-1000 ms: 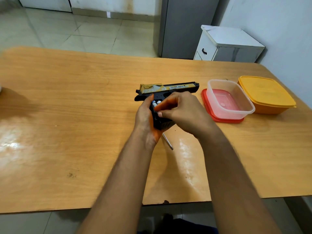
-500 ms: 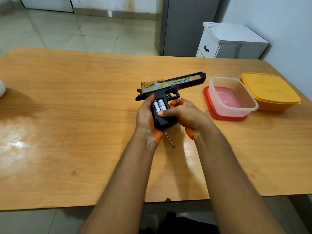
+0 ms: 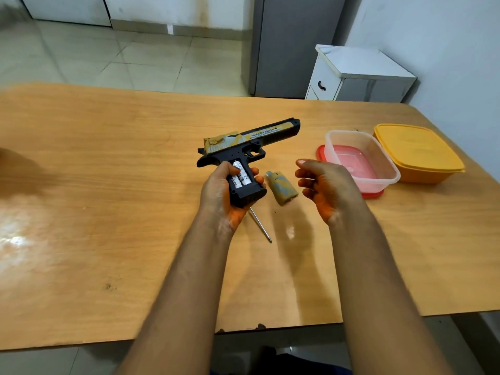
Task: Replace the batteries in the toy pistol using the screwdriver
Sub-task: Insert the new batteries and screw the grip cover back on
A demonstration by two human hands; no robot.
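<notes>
My left hand (image 3: 219, 193) grips the handle of the black and gold toy pistol (image 3: 251, 139), barrel pointing right. The handle's side is uncovered and two white batteries (image 3: 241, 174) sit in it. A gold and grey cover piece (image 3: 281, 187) lies on the table just right of the handle. My right hand (image 3: 323, 185) hovers right of the cover, fingers loosely curled, holding nothing. The thin metal shaft of the screwdriver (image 3: 261, 225) lies on the table under my left hand; its handle is hidden.
The wooden table (image 3: 108, 212) carries a clear tub (image 3: 362, 161) standing on a red lid (image 3: 322, 155), and a lidded orange container (image 3: 418, 152) at the right. A white cabinet (image 3: 359, 74) and a grey appliance (image 3: 292, 44) stand behind the table.
My right hand has left the pistol handle and moved to the right. The cover piece now lies on the table, and the batteries are fully exposed.
</notes>
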